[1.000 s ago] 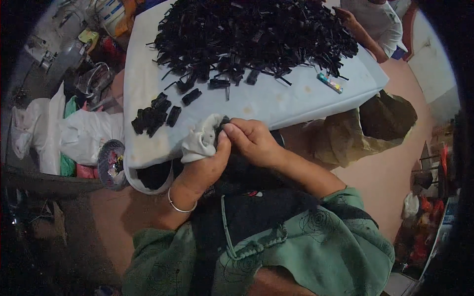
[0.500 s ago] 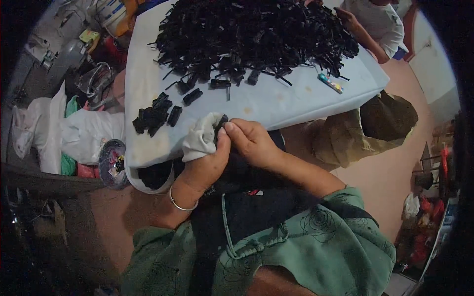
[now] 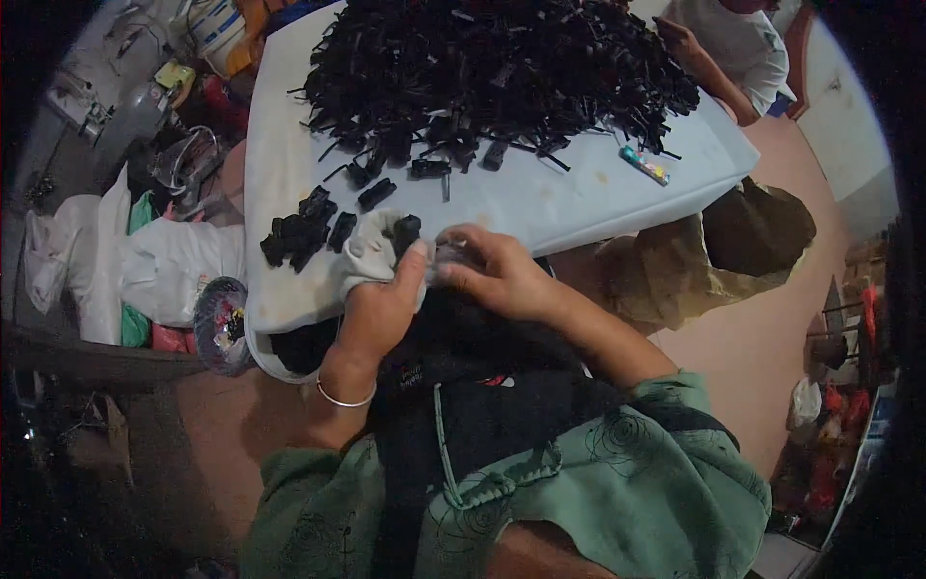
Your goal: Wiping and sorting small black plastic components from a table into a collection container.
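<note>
A white cloth [image 3: 366, 253] covers the fingers of my left hand [image 3: 382, 311], which is closed over the table's near edge. Gripped in the cloth is a small black plastic part [image 3: 406, 230]; its lower end is hidden. My right hand [image 3: 503, 277] is just to the right, its fingers curled round something greyish and blurred that I cannot make out. Left of the cloth lies a small cluster of black plastic parts [image 3: 297, 234], with a loose one [image 3: 376, 194] above it. Farther back rises a large heap of similar black parts [image 3: 502, 82], some with thin stems.
The pale padded table [image 3: 569, 207] also bears a small colourful tube-like item [image 3: 644, 166]. Another person's arm [image 3: 719, 77] reaches to the heap at the far right. A brown sack [image 3: 666, 275] stands right, white bags [image 3: 178, 261] and a clear bowl [image 3: 220, 323] left.
My left hand has shifted slightly left with the cloth and black part. My right hand has moved a little right and down, away from the part, its fingers parting from a pinch.
</note>
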`<action>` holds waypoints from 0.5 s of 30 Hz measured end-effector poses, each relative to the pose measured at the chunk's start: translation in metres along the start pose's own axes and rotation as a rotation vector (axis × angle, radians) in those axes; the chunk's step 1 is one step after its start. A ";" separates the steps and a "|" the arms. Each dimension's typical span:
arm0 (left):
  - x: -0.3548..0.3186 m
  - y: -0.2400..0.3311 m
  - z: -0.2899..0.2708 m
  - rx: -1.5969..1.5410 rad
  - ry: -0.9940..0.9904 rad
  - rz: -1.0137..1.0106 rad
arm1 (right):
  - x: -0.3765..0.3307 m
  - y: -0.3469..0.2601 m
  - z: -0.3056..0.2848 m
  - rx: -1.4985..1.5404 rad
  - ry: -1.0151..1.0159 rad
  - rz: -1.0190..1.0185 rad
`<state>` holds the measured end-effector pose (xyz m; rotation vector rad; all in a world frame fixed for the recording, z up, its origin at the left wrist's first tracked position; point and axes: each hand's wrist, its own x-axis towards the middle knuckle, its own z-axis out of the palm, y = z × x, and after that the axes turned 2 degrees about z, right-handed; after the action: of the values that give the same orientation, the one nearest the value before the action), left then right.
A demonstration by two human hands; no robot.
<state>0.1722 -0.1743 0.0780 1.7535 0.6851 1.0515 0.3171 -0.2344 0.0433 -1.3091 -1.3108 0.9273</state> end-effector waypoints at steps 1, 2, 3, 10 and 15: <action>-0.001 0.001 -0.001 0.000 0.001 -0.003 | -0.001 0.000 -0.002 0.001 -0.002 0.002; -0.003 0.003 -0.002 -0.058 0.013 -0.155 | -0.003 -0.001 -0.005 -0.115 -0.023 -0.069; -0.004 0.004 -0.002 -0.116 0.025 -0.308 | -0.003 -0.003 -0.007 -0.232 -0.044 -0.140; -0.006 0.007 0.000 0.015 -0.148 -0.094 | 0.004 -0.016 -0.014 -0.209 -0.018 -0.274; -0.005 0.008 -0.002 0.087 -0.294 -0.125 | 0.008 -0.015 -0.007 0.042 -0.044 0.014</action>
<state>0.1678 -0.1805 0.0840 1.8665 0.6519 0.6700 0.3218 -0.2294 0.0598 -1.2728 -1.3106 0.9935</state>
